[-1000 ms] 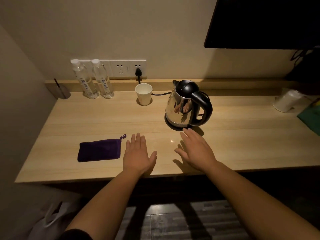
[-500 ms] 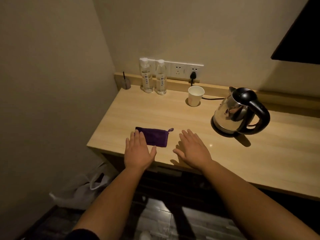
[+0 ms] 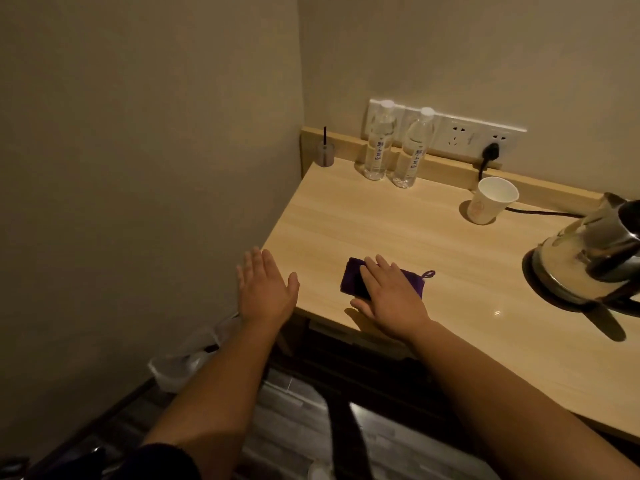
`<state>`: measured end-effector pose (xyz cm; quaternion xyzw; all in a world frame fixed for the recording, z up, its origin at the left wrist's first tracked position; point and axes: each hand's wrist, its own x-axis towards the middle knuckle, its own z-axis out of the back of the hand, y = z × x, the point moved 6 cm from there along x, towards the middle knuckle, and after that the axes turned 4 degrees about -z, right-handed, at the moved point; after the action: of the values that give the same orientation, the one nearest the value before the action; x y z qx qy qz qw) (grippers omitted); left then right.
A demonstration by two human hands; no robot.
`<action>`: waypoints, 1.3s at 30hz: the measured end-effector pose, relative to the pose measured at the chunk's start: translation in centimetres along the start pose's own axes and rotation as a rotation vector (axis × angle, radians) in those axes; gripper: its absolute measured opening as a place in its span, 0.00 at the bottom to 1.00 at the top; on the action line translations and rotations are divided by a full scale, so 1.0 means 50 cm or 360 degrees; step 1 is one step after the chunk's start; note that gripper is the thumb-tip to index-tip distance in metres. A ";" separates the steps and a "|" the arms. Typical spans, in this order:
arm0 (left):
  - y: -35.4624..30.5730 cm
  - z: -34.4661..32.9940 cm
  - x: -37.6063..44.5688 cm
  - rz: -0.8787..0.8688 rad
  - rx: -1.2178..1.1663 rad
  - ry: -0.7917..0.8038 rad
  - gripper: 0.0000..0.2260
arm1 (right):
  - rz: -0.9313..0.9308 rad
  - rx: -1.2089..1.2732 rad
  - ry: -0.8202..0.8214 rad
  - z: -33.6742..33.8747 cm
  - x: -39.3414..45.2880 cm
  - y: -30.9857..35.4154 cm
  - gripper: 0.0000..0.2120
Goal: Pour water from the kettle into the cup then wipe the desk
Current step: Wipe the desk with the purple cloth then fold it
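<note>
Left hand (image 3: 265, 292) flat, fingers together and extended, empty, off the bench's left front corner. Right hand (image 3: 391, 299) palm-down on purple cloth (image 3: 353, 280) near front edge, fingers slightly spread, pressing, not gripping. Bench (image 3: 398, 233) light wood. Kettle (image 3: 595, 258) on its base at right edge of view. Paper cup (image 3: 491, 200) upright near back edge. Two water bottles (image 3: 393, 147) toward back left corner.
</note>
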<state>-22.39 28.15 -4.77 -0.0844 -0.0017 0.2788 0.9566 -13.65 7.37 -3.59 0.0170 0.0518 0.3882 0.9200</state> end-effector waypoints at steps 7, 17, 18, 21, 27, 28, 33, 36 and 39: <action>0.050 -0.064 0.071 0.0209 -0.0151 0.0053 0.33 | 0.0079 -0.0046 0.0278 -0.080 0.029 -0.024 0.35; 0.057 -0.111 0.138 0.0487 -0.0299 0.0006 0.29 | 0.0337 -0.0078 0.0176 -0.121 -0.082 0.013 0.34; 0.057 -0.110 0.138 0.0489 -0.0289 -0.0010 0.28 | 0.0385 -0.0065 0.0149 -0.124 -0.104 0.020 0.32; 0.058 -0.105 0.139 0.0500 -0.0269 -0.0037 0.27 | 0.0400 0.0183 0.0111 -0.116 -0.121 0.024 0.36; 0.059 -0.095 0.136 0.0564 -0.0286 -0.0047 0.24 | -0.0625 0.1836 0.0217 0.023 0.014 -0.074 0.17; 0.060 -0.097 0.137 0.0567 -0.0287 -0.0054 0.24 | -0.0772 0.2077 0.0280 0.030 0.049 -0.092 0.14; 0.062 -0.103 0.135 0.0535 -0.0279 -0.0105 0.24 | -0.0985 0.2538 0.0145 0.075 0.277 -0.126 0.09; 0.066 -0.109 0.139 0.0591 -0.0273 -0.0102 0.23 | -0.0585 0.1893 -0.0203 0.095 0.436 -0.115 0.14; 0.062 -0.113 0.142 0.0549 -0.0224 -0.0177 0.19 | -0.0049 0.1052 -0.0308 0.065 0.563 -0.058 0.20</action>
<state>-17.79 33.60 -11.14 -0.1347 -0.0597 0.4419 0.8849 8.29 25.51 -2.89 0.3500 0.0875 0.3332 0.8711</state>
